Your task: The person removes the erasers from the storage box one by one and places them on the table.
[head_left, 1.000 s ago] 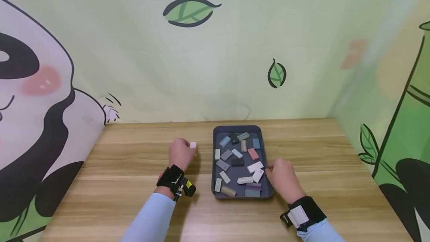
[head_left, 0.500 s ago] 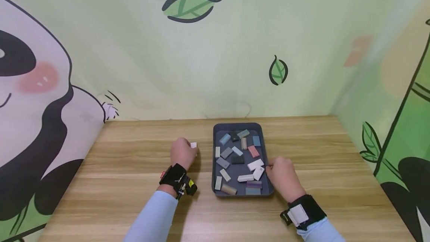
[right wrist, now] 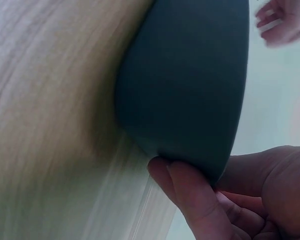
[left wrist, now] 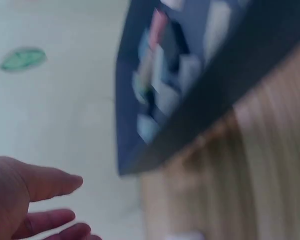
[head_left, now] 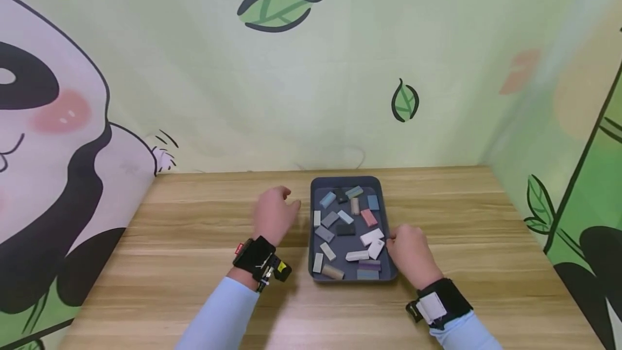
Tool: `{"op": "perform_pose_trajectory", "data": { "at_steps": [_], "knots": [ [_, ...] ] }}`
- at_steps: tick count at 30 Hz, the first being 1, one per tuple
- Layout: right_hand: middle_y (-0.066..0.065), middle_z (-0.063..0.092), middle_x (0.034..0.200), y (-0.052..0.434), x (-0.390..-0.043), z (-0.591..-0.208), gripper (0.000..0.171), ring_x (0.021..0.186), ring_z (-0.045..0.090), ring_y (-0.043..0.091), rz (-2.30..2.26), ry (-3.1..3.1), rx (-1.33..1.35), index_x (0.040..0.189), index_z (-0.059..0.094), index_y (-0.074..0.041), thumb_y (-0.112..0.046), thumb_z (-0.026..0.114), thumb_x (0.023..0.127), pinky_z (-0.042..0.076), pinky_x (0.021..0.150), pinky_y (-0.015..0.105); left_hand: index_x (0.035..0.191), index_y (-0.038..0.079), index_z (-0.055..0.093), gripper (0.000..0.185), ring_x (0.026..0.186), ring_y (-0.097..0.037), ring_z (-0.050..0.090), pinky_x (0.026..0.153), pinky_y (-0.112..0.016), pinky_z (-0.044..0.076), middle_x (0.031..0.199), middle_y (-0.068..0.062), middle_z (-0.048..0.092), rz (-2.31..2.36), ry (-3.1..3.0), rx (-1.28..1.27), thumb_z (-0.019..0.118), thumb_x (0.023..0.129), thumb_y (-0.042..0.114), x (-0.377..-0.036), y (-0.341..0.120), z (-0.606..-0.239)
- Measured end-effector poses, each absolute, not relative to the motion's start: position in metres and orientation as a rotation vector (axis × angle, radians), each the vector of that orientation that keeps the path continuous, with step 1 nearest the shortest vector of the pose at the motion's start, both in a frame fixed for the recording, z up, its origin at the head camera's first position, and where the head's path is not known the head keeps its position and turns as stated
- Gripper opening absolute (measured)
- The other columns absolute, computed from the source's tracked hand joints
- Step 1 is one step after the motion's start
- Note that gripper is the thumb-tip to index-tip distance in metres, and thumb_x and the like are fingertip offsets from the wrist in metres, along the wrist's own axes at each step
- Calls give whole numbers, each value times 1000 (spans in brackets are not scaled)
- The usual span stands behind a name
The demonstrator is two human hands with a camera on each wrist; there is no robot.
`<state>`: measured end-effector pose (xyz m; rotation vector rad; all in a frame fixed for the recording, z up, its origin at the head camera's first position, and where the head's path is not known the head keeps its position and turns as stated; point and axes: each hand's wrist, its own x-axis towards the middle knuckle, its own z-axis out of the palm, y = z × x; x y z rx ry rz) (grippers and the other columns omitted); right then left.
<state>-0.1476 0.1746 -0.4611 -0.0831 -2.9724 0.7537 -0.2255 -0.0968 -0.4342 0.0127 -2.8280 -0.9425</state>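
My left hand (head_left: 276,216) is over the table just left of a dark blue tray (head_left: 340,244), thumb and fingers apart with nothing between them. In the left wrist view, a small pale piece (left wrist: 185,236) shows blurred on the wood at the bottom edge; the head view has it hidden behind the hand. At the tray's right side, my right hand (head_left: 410,253) pinches the wall, thumb over the rim and fingers outside, as the right wrist view shows. Inside the tray lie several small rectangular blocks, among them a pink block (head_left: 369,217), a dark block (head_left: 345,229) and a white block (head_left: 357,255).
The tray rests on a wood-grain table (head_left: 194,274). Behind the table's far edge hangs a pale green cloth backdrop (head_left: 350,123) with printed leaves and a panda. Another printed panel (head_left: 583,177) borders the right side.
My left hand has let go of a small white block, opened its fingers and moved slightly right and away from me. The right hand stays on the tray's side.
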Motion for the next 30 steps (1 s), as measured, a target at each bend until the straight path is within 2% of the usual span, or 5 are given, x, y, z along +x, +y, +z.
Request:
{"op": "perform_pose_trajectory", "data": {
  "at_steps": [7, 15, 18, 23, 30],
  "knots": [
    [12, 67, 68, 177, -147, -462, 13, 56, 55, 17, 778, -2972, -90, 70, 71, 1, -5, 64, 79, 39, 48, 27, 114, 12, 64, 32, 87, -17, 61, 71, -29, 51, 101, -2, 65, -1123, -2845, -430, 67, 85, 26, -203, -60, -413],
    [13, 68, 72, 177, -149, -462, 12, 58, 56, 17, 789, -2982, -123, 74, 72, 1, -6, 64, 80, 40, 48, 27, 118, 12, 63, 35, 92, -13, 62, 77, -26, 52, 111, -3, 67, -930, -3003, -839, 66, 86, 24, -172, -26, -426],
    [13, 68, 72, 178, -150, -463, 12, 58, 56, 18, 782, -2974, -119, 73, 72, 0, -6, 64, 79, 40, 48, 27, 116, 13, 65, 33, 87, -10, 61, 75, -24, 50, 109, -1, 68, -857, -3060, -919, 67, 85, 25, -165, -16, -436],
    [11, 67, 70, 179, -150, -466, 11, 59, 56, 19, 781, -2954, -94, 70, 72, -2, -7, 65, 78, 40, 50, 29, 108, 14, 68, 28, 69, -4, 54, 60, -19, 44, 93, 5, 68, -805, -3118, -964, 70, 82, 26, -161, -5, -451],
    [8, 63, 62, 181, -150, -466, 16, 56, 52, 20, 757, -2927, -73, 61, 67, -5, -7, 65, 77, 35, 48, 29, 97, 15, 70, 19, 60, -2, 51, 52, -17, 40, 80, 10, 65, -689, -3107, -1019, 71, 81, 26, -160, 3, -457]
  ]
}}
